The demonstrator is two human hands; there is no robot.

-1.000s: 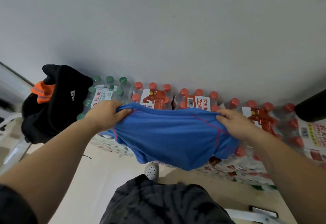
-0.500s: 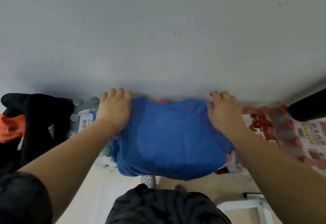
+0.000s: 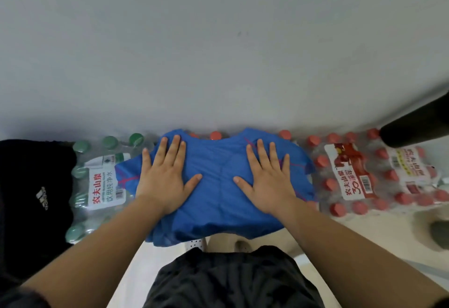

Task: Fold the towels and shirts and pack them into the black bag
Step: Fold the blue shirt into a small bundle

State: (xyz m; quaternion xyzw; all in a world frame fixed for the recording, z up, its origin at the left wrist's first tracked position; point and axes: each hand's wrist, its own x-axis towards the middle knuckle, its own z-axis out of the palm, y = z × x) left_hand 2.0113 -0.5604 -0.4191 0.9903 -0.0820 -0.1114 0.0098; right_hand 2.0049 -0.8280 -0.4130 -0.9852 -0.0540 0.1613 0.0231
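Note:
A blue shirt (image 3: 218,196) with pink stitching lies spread on top of shrink-wrapped packs of water bottles against the wall. My left hand (image 3: 165,174) presses flat on its left half, fingers straight and spread. On the right half my right hand (image 3: 266,177) lies flat in the same way. The shirt's front edge hangs over the packs toward me. A black bag (image 3: 34,198) with a white logo sits at the far left, beside the bottle packs; its opening is out of view.
Green-capped bottles (image 3: 102,179) lie left of the shirt, red-capped bottles (image 3: 359,176) to its right. A black cylinder (image 3: 418,125) juts in at the right edge. A grey wall rises right behind the packs. Pale floor and my dark shorts (image 3: 230,281) are below.
I was holding the blue shirt up by its top edge with both hands; now it lies on the bottle packs and both hands press flat on it. The camera has tilted downward.

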